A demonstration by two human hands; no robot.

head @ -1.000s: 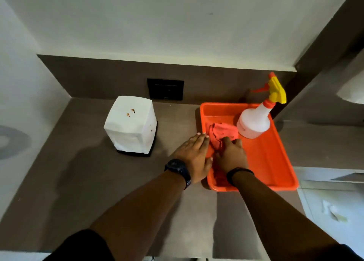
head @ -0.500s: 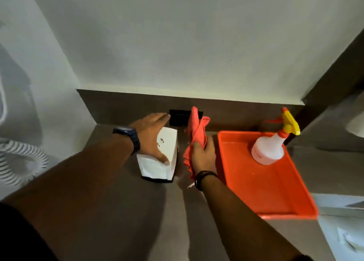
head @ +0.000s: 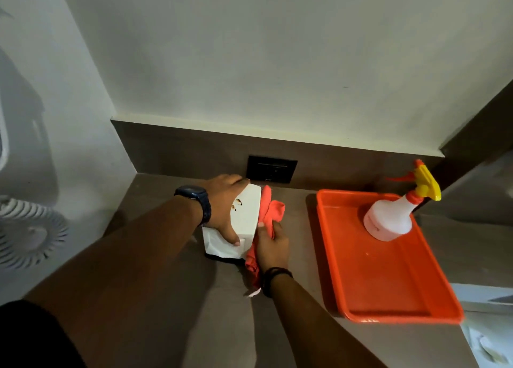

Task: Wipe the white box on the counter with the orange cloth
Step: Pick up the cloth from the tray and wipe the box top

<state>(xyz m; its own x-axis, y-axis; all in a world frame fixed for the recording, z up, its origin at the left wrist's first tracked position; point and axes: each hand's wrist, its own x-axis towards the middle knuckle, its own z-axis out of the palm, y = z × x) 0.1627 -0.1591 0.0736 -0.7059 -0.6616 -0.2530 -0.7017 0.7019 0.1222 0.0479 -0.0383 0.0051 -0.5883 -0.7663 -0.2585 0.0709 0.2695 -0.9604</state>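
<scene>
The white box (head: 245, 215) stands on the brown counter (head: 227, 326) near the back wall, with two small brown marks on its top. My left hand (head: 222, 203) lies over the box's top and left side, thumb on its front face, holding it. My right hand (head: 270, 247) grips the orange cloth (head: 270, 209) and presses it against the box's right side. Part of the cloth hangs down below my right wrist.
An orange tray (head: 388, 284) sits on the counter to the right, with a white spray bottle (head: 388, 220) with a yellow and orange trigger in its far corner. A black wall socket (head: 271, 169) is behind the box. A white fan (head: 27, 228) stands at the far left.
My right hand lifted the cloth out of the tray and brought it to the box's right side. My left hand moved from the tray's edge onto the box and holds it.
</scene>
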